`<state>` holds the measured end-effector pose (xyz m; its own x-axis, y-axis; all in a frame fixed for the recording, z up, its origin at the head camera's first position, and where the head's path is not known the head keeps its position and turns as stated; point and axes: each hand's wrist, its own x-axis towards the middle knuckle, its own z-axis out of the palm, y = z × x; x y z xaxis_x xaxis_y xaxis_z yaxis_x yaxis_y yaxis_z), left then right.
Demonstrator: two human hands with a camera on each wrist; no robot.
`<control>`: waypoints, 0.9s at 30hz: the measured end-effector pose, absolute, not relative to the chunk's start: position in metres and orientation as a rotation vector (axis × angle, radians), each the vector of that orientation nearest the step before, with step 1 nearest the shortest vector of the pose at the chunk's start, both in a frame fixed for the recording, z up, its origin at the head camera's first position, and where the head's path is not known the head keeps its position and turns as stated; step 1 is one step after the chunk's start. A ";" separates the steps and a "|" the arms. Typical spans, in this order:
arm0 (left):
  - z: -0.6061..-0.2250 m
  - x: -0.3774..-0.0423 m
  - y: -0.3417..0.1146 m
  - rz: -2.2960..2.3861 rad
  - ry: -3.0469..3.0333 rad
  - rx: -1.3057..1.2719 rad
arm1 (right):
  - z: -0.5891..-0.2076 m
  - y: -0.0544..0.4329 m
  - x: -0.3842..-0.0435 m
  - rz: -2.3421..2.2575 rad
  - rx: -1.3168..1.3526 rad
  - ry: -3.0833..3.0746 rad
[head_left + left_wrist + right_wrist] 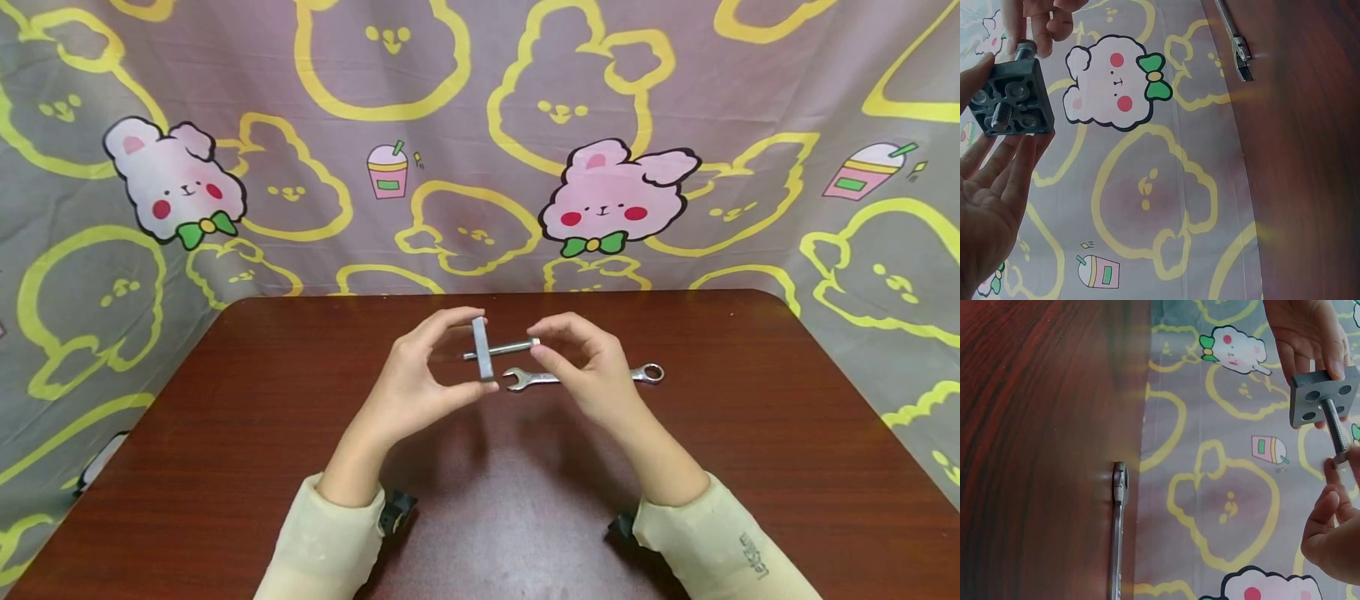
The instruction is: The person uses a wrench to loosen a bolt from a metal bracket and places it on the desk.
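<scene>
My left hand [408,379] grips a grey square plate [483,350] by opposite edges, thumb below and fingers above. A threaded metal bolt [513,347] runs through the middle of the plate, its tip sticking out on the left side. With thumb and fingers, my right hand [596,371] pinches the bolt's head end. In the right wrist view, round holes surround the bolt on the plate's flat face [1300,403]. The left wrist view shows the plate's ribbed other face with the bolt tip [1001,116] poking out. Both things are held up above the table.
A combination wrench [536,379] lies on the brown table [300,417], partly hidden behind the right hand. Its open end points left and its ring end right. A patterned curtain [465,150] hangs behind the table and along both sides.
</scene>
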<state>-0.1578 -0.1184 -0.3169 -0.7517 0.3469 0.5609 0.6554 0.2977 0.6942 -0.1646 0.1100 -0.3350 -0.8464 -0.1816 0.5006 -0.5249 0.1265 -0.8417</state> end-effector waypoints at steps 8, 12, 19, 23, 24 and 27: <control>-0.318 -0.158 -0.119 -1.474 -2.239 -0.920 | -0.337 0.111 -0.164 1.752 0.737 -2.129; -0.317 -0.157 -0.118 -1.474 -2.242 -0.927 | -0.337 0.112 -0.164 1.788 0.701 -2.165; -0.317 -0.156 -0.117 -1.441 -2.258 -0.953 | -0.333 0.111 -0.163 1.932 0.632 -2.160; -0.317 -0.157 -0.117 -1.419 -2.249 -0.959 | -0.332 0.110 -0.163 1.938 0.615 -2.161; -0.317 -0.156 -0.117 -1.417 -2.248 -0.962 | -0.333 0.110 -0.164 1.934 0.616 -2.161; -0.317 -0.156 -0.117 -1.405 -2.251 -0.959 | -0.333 0.110 -0.164 1.919 0.636 -2.154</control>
